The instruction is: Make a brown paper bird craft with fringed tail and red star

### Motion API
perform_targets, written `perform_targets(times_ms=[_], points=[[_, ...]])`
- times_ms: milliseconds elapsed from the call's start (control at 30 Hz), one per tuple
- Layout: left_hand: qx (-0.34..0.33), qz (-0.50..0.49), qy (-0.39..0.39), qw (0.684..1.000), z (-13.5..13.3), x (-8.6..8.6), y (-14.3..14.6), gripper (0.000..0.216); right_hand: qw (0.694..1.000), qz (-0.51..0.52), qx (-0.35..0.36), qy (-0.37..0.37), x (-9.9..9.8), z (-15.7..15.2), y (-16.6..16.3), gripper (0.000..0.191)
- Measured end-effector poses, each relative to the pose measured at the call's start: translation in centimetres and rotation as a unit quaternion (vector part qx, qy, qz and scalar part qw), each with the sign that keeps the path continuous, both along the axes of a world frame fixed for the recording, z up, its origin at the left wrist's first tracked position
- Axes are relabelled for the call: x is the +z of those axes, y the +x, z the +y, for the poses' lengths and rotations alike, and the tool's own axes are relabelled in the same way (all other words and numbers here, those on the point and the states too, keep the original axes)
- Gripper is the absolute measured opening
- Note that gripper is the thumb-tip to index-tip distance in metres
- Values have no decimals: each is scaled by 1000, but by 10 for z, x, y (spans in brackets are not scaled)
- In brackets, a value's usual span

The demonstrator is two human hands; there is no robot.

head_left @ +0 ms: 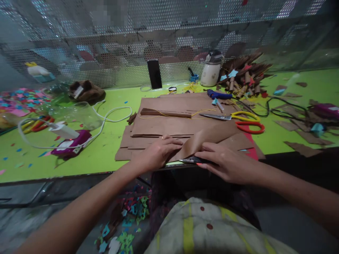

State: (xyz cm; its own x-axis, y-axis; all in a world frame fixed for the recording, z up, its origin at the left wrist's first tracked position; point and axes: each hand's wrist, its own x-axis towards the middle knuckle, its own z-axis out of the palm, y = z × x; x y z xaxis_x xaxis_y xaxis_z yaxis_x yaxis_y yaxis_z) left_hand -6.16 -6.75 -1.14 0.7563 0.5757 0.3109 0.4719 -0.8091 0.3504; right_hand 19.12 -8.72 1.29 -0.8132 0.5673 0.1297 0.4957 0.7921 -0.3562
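Observation:
My left hand (159, 152) presses on the near end of a brown paper sheet (209, 135), its fingers bent together over the edge. That sheet curls up in a fold between my hands. My right hand (221, 160) is closed at the fold, around what looks like a dark-handled knife (188, 159) with a silvery blade, partly hidden under the paper and fingers. Beneath lies a stack of brown paper (156, 127). On it rest a rolled brown paper strip (165, 113) with yellow string and scissors (233, 118) with yellow and red handles.
A blue glue gun (219, 94), a white bottle (211, 68) and a pile of brown paper rolls (249, 76) stand behind. An upright phone (154, 74) leans at the mesh. A purple power strip (71, 144) with a white cable lies left. Paper scraps (304, 148) lie right.

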Motion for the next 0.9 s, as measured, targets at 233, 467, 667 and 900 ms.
perform_targets(times_ms=[233, 467, 667, 900], points=[[-3, -4, 4, 1000, 0, -1, 0, 29, 1000, -10, 0, 13, -1, -4, -12, 22], [7, -16, 17, 1000, -1, -2, 0, 32, 1000, -7, 6, 23, -1, -5, -16, 23], [31, -11, 38, 999, -11, 0, 17, 27, 998, -44, -27, 43, 6, -19, -3, 23], [66, 71, 74, 993, -3, 13, 71, 21, 992, -88, -75, 55, 3, -17, 44, 30]])
